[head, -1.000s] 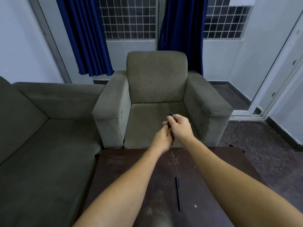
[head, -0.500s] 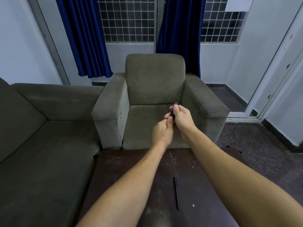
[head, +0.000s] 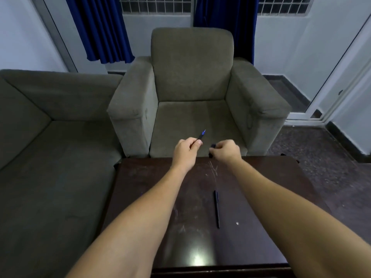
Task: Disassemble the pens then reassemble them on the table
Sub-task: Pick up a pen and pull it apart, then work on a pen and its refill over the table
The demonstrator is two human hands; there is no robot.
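My left hand pinches a dark blue pen body, whose bare tip points up and away over the table's far edge. My right hand grips the pen's dark cap, held a short way to the right of the pen body and mostly hidden by the fingers. A second dark pen lies whole and lengthwise on the dark wooden table, between my forearms.
A grey armchair stands just beyond the table's far edge, and a grey sofa runs along the left. Blue curtains hang at the back wall. Dark stone floor lies to the right.
My hands, joined on one pen before, have pulled apart: the cap came off in my right hand and the pen tip now shows in my left. The view tilted downward.
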